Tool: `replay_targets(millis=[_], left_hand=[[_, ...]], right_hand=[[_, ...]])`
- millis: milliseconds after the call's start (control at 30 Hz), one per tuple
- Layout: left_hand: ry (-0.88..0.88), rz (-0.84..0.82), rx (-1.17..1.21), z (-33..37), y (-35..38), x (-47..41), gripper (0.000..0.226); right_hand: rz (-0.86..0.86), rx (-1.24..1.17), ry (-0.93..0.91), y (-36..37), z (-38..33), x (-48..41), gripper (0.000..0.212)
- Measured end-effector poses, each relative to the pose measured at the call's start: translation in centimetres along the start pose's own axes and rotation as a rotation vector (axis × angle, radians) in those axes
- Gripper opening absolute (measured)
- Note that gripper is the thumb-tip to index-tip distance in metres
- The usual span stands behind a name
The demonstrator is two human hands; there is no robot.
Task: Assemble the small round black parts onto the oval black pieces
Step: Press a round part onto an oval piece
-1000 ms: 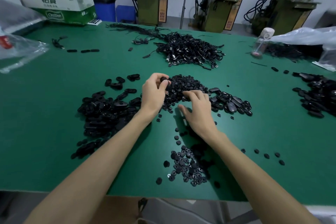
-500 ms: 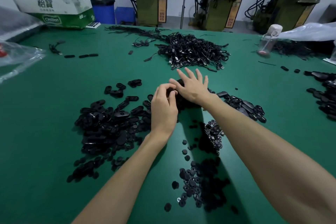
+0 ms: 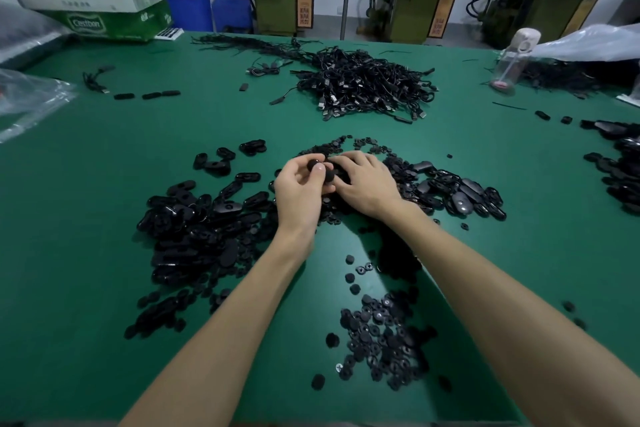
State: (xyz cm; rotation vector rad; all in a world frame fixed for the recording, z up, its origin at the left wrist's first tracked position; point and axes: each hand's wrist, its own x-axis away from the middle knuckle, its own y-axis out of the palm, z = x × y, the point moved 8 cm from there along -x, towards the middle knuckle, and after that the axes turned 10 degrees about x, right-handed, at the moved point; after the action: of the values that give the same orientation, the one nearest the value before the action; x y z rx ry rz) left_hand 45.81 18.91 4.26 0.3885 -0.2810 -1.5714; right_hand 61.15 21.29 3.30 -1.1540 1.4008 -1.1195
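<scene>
Item in hand: a black piece (image 3: 328, 175), at frame centre just above the table, pinched between the thumb and curled fingers of the left hand (image 3: 299, 189); the thumb covers part of it, so its outline cannot be confirmed. The right hand (image 3: 365, 184) sits just beside the left, knuckles up, fingers bent down into the heap of small round parts (image 3: 349, 146) at centre; whether it grips anything cannot be told. The oval black pieces (image 3: 194, 229) lie in a broad heap left of centre, trailing toward the lower left. A second spread of oval pieces (image 3: 460, 192) lies just right of the right hand. A loose scatter of round parts (image 3: 381, 340) occupies the lower centre, between the two forearms. All rest on the green table (image 3: 104, 191). A tangle of black cables (image 3: 363, 87) lies at upper centre, well apart from the hands. A clear bottle (image 3: 509, 62) stands upper right, a cardboard box (image 3: 100, 7) upper left, and further black pieces (image 3: 623, 170) lie at the right edge
</scene>
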Motion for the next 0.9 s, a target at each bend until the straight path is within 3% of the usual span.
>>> replay_targets(millis=[167, 400, 567, 700, 800, 900], left_hand=[[0.026, -0.073, -0.009, 0.3, 0.3, 0.7, 0.015], [-0.088, -0.152, 0.083, 0.0, 0.4, 0.9, 0.015], [-0.181, -0.219, 0.223, 0.0, 1.6, 0.5, 0.016], [-0.241, -0.26, 0.304, 0.1, 2.7, -0.9, 0.017], [-0.266, -0.269, 0.354, 0.0, 2.6, -1.7, 0.018], [-0.251, -0.23, 0.4, -0.5, 2.0, -1.5, 0.016]], right_hand=[[0.028, -0.019, -0.049, -0.3, -2.0, 3.9, 0.054], [0.075, -0.037, -0.089, -1.3, -3.7, 7.9, 0.044], [0.054, -0.246, -0.103, -2.8, -3.2, 7.6, 0.028], [0.101, -0.446, -0.098, -4.6, -2.1, 6.5, 0.029], [0.14, -0.519, -0.08, -4.7, -1.4, 6.3, 0.019], [0.185, -0.529, -0.122, -4.7, -1.8, 6.8, 0.025]])
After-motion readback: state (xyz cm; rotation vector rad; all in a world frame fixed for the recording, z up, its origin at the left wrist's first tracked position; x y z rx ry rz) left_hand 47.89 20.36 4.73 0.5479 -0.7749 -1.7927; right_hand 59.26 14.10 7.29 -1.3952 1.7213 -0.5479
